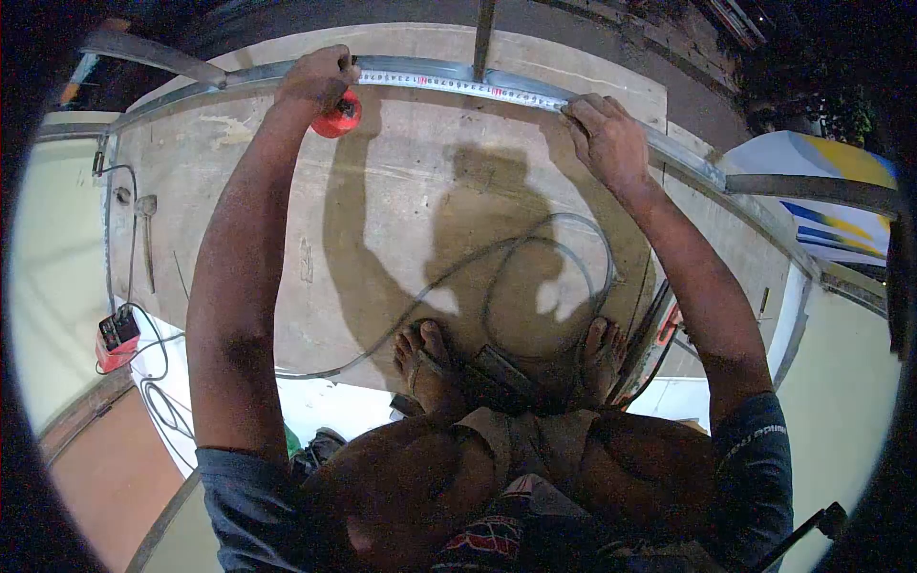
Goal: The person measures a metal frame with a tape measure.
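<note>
A white tape measure blade (pixel 449 85) lies stretched along a metal bar (pixel 693 162) at the far edge of a wooden board (pixel 401 172). My left hand (pixel 318 78) is closed around the blade near the bar's left part, with the red tape case (pixel 337 116) hanging just below its fingers. At the blade's right end, my right hand (pixel 607 138) pinches the tape against the bar. Black numbers and red marks show on the blade between the two hands.
A cable (pixel 458 263) loops over the board near my bare feet (pixel 427 358). At the left are a hammer-like tool (pixel 146 239) and a red and black device (pixel 117 339) with wires. A metal upright (pixel 484 38) meets the bar. A striped sheet (pixel 826 196) is at right.
</note>
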The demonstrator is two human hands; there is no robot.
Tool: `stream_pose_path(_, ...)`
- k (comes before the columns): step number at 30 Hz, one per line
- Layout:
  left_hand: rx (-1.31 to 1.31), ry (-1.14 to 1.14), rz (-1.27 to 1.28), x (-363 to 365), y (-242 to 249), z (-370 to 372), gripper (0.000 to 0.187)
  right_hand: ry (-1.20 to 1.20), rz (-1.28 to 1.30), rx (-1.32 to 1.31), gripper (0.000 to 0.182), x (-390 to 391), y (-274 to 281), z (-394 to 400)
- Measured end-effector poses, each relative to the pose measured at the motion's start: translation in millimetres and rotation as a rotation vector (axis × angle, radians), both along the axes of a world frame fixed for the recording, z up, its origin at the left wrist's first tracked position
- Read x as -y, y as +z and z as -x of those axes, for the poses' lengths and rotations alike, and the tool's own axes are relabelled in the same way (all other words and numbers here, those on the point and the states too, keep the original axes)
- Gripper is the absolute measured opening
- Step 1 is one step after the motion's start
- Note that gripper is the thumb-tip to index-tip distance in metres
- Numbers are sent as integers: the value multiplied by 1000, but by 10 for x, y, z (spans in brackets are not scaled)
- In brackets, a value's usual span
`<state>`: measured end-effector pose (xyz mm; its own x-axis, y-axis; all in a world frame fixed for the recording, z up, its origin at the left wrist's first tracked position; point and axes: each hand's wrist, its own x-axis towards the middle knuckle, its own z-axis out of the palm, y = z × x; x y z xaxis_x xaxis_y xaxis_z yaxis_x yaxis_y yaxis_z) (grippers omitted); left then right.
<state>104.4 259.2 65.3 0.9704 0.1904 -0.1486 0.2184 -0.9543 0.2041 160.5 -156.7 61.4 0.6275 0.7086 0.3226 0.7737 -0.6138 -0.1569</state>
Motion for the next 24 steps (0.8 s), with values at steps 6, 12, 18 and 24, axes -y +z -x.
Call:
stream_pose_path(6,138,-86,45,-88,-98,-23,32,26,-47,31,14,-5,-5,-5)
stream_pose_path(12,130,-64,27,-83,-102,-24,33,14,-24,10,13,-9,4,-9)
stream_pose_path(18,-25,24,-34,-24,-23,-60,32,-37,43,-29,17,7,-29,-27)
stream_pose_path(24,88,-51,-33,-108,-120,-66,35,-26,20,-15,14,0,11,-2)
